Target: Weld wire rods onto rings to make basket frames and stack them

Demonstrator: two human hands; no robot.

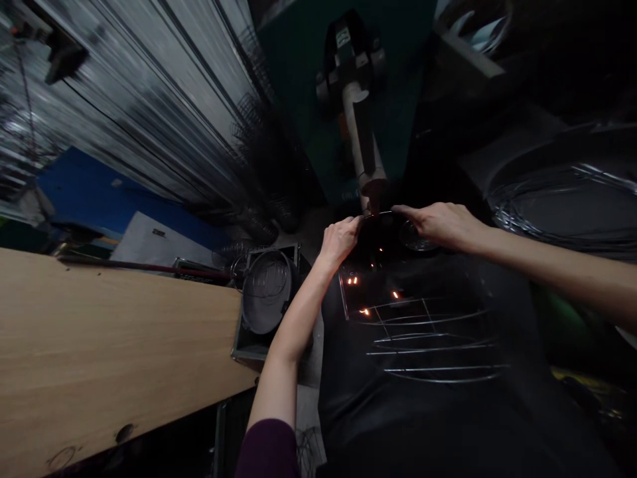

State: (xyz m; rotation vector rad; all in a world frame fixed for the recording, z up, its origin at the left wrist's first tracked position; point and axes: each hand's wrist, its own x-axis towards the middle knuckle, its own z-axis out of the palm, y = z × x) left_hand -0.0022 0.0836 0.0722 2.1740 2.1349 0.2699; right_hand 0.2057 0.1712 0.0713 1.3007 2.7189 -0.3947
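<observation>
Both my hands hold a thin wire ring (381, 214) under the tip of a spot-welding electrode (372, 186). My left hand (341, 239) pinches the ring's left side with closed fingers. My right hand (440, 222) grips the right side, fingers curled over it. Orange sparks (365, 292) fall below the weld point. A wire grille (432, 338), made of curved and straight rods, lies on my dark lap or apron in front of me.
A wooden board (99, 345) spans the left. A metal box holding round wire guards (266, 292) stands beside it. Stacks of wire guards (259, 133) rise behind. More round metal parts (562, 192) lie at the right. A corrugated metal wall (139, 86) lies upper left.
</observation>
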